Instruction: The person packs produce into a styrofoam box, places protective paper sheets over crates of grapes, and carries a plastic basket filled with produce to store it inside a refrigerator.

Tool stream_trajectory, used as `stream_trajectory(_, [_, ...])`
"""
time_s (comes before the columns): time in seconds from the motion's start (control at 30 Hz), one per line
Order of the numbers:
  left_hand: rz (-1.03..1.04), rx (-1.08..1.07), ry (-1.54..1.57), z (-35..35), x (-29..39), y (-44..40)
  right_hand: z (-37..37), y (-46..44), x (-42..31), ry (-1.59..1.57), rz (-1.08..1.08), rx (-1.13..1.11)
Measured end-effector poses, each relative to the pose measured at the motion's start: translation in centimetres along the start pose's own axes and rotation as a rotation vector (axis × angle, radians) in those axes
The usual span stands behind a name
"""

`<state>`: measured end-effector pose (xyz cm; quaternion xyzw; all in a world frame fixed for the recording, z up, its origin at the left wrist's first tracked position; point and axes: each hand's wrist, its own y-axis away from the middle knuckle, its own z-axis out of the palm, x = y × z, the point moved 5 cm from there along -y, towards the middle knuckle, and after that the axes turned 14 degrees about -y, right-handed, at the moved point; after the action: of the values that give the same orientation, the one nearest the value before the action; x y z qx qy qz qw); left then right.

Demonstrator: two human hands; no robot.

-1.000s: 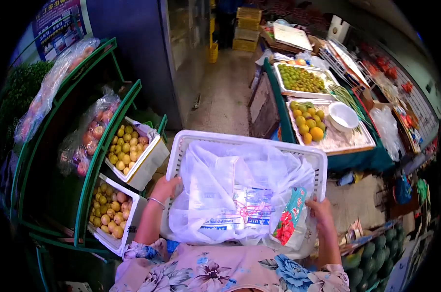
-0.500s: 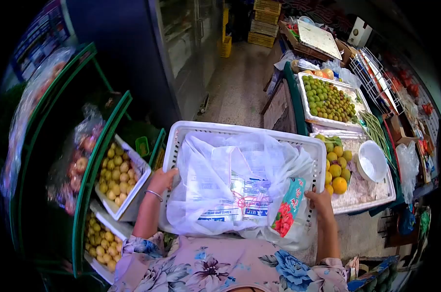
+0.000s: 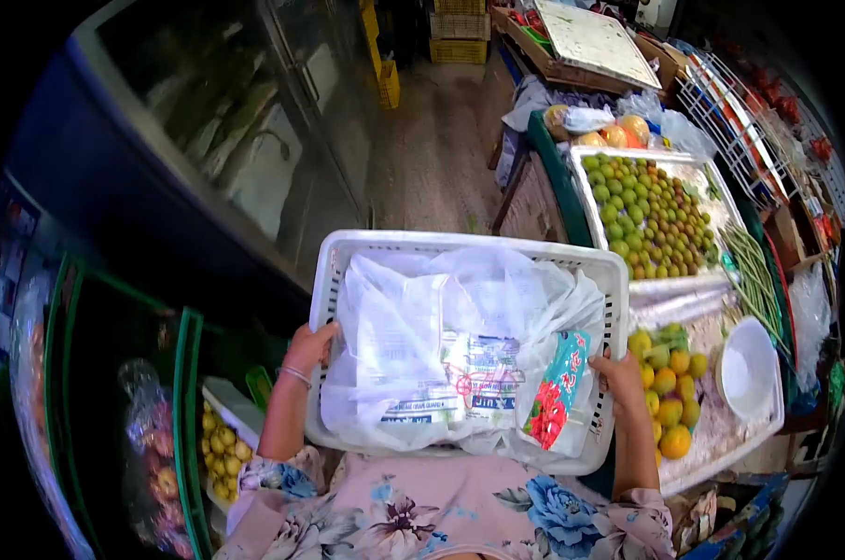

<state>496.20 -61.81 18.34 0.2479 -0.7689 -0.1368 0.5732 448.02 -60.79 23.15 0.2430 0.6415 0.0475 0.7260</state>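
Note:
Held in front of my body is a white plastic basket [image 3: 469, 245] with slotted sides. My left hand [image 3: 308, 353] grips its left rim, a bracelet at the wrist. On the opposite rim, my right hand [image 3: 618, 378] is closed with the thumb over the edge. Inside the basket lies a translucent white plastic bag [image 3: 394, 308] spread over printed packets [image 3: 492, 373] with blue lettering. A teal packet [image 3: 560, 392] with red pictures rests at the basket's right side. The fingers under both rims are hidden.
To the right, a white tray [image 3: 586, 201] holds green and brownish fruit. Nearer are orange fruit [image 3: 670, 387] and a white bowl [image 3: 747, 369]. Green shelving [image 3: 187, 420] with bagged and loose produce stands at left. Past a glass-doored cabinet [image 3: 282, 131], an aisle floor [image 3: 432, 159] leads to yellow crates [image 3: 460, 51].
The view has moved forward and turned: the left shelving sits lower, the cabinet looms larger, and the fruit trays are closer. Both hands keep the same hold on the basket.

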Motion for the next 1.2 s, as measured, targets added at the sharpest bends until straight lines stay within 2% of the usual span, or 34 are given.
stream_trajectory(0.07, [-0.029, 0.022, -0.024, 0.3, 2.3, -5.2, 3.1, -5.4, -2.8, 0.027, -0.029, 0.004])
stream_trajectory(0.13, [-0.035, 0.052, 0.086, 0.6, 3.9, -8.2, 4.5, -9.3, -4.4, 0.064, -0.007, 0.023])
stream_trajectory(0.23, [-0.007, 0.089, 0.088, 0.5, 5.8, -11.1, 6.2, -14.8, -7.5, 0.069, -0.029, -0.101])
stream_trajectory(0.33, [-0.068, 0.125, 0.078, -0.7, 7.6, -15.1, 9.7, -20.0, -11.0, 0.157, -0.009, -0.116])
stream_trajectory(0.53, [-0.117, 0.160, 0.124, -2.5, 11.4, -23.0, 15.6, -28.9, -15.0, 0.209, -0.006, -0.147])
stream_trajectory(0.67, [-0.078, 0.159, 0.089, -4.8, 16.1, -30.0, 20.7, -33.5, -17.8, 0.201, -0.016, -0.131])
stream_trajectory(0.8, [-0.122, 0.100, 0.032, -6.8, 19.2, -37.4, 24.4, -38.4, -19.4, 0.157, 0.021, -0.091])
stream_trajectory(0.93, [-0.088, 0.127, 0.040, -7.0, 21.6, -37.7, 24.9, -40.9, -20.1, 0.176, 0.061, -0.121])
stream_trajectory(1.13, [-0.173, 0.084, 0.058, -4.9, 20.5, -44.9, 27.0, -49.8, -19.7, 0.114, 0.168, -0.199])
stream_trajectory(1.2, [-0.209, 0.184, -0.011, -4.5, 20.5, -46.9, 28.4, -53.1, -20.3, 0.132, 0.174, -0.162])
